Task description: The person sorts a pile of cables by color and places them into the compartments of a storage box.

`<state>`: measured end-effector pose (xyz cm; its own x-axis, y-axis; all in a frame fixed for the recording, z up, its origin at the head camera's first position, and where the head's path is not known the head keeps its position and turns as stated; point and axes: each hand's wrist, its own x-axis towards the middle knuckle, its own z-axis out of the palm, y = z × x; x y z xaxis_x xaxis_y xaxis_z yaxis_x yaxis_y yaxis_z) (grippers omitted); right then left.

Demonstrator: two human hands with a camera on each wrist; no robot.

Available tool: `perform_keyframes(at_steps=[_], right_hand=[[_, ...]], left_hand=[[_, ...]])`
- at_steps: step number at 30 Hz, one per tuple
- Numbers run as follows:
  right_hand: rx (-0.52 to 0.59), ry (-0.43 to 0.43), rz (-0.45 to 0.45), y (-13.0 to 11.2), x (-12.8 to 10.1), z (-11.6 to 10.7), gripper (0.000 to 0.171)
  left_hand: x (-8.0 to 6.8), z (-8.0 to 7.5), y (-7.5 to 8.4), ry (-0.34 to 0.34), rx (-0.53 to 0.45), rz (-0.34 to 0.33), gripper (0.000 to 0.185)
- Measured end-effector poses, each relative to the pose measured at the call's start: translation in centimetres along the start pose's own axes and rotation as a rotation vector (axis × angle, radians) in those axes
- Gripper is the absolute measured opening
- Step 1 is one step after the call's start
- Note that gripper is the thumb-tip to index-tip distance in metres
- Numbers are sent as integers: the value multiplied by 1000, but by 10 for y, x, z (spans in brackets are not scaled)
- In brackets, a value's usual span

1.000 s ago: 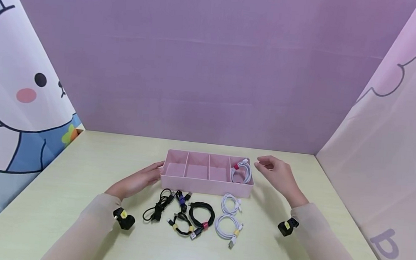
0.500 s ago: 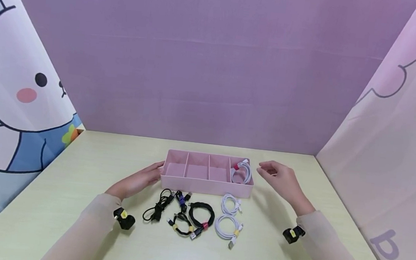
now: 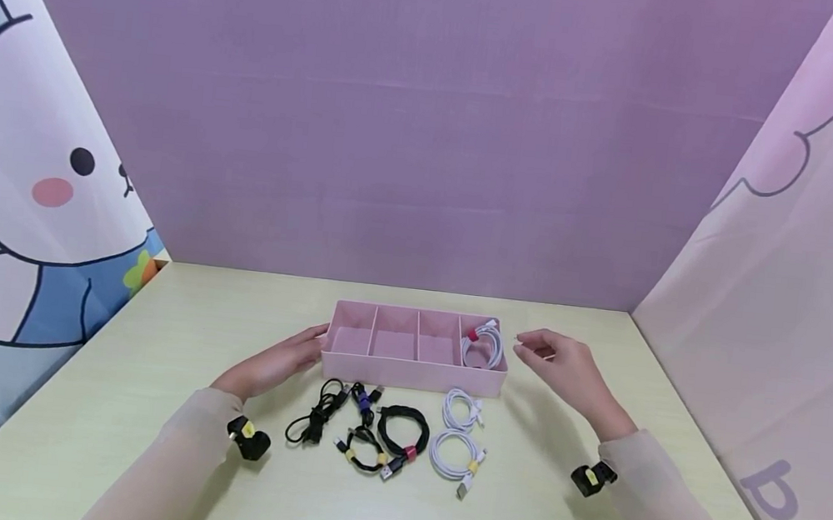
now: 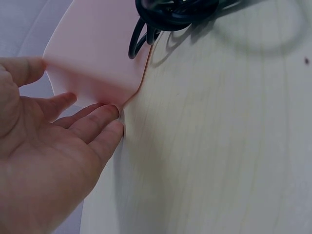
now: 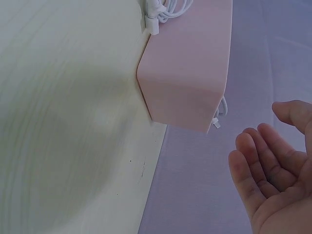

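A pink box (image 3: 413, 374) divided into several compartments stands on the table. Its rightmost compartment holds a coiled white cable (image 3: 496, 350) with a red tie. My left hand (image 3: 274, 365) rests against the box's left end; in the left wrist view its thumb touches the upper edge, and the fingers lie along the end wall. Just right of the box, my right hand (image 3: 564, 373) hovers with loosely bent fingers. The right wrist view shows that hand (image 5: 280, 180) holding nothing, apart from the box (image 5: 183, 105).
In front of the box lie two coiled white cables (image 3: 447, 408), one above the other. Left of them are several black cables: a bundle (image 3: 321, 412), one with a purple tie (image 3: 364, 403), one with yellow ties (image 3: 365, 434) and one with a red tie (image 3: 424, 437).
My right hand has drawn slightly right and toward me, away from the box's right end. My left hand, the box and the cables look unmoved.
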<state>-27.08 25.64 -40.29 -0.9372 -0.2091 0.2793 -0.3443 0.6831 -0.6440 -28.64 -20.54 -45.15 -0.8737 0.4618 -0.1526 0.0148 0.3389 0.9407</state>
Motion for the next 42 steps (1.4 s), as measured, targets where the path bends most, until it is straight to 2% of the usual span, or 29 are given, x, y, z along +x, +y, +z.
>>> perform_keyframes(at_steps=[10, 15, 32, 42], right_hand=[[7, -14, -20, -1, -5, 2, 25], [8, -27, -35, -5, -8, 3, 23], [45, -133, -68, -12, -15, 12, 15], [53, -184, -107, -12, -19, 20, 12]], left_hand=[[-1, 1, 1, -7, -6, 17, 71], [-1, 1, 2, -7, -6, 11, 66], [-1, 1, 1, 3, -8, 0, 74], [1, 1, 0, -14, -28, 33, 64]])
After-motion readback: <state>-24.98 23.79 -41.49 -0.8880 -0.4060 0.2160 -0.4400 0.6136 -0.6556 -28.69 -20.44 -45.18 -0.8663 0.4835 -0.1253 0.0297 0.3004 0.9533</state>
